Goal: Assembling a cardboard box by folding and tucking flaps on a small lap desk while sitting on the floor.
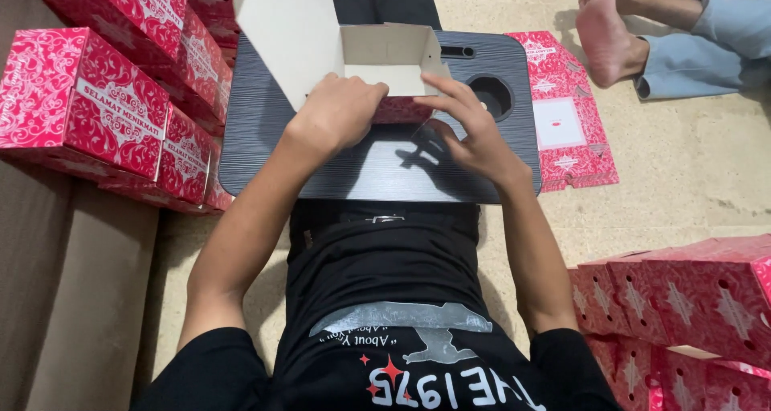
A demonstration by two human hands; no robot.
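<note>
Stacked red boxes (104, 98), flat red carton (566, 114), another person's feet (606, 25)

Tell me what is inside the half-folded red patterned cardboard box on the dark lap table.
The half-folded red patterned cardboard box shows only bare pale cardboard walls and floor. The left hand and right hand cover its front edge, hiding that strip. It rests on the dark lap table.
</note>
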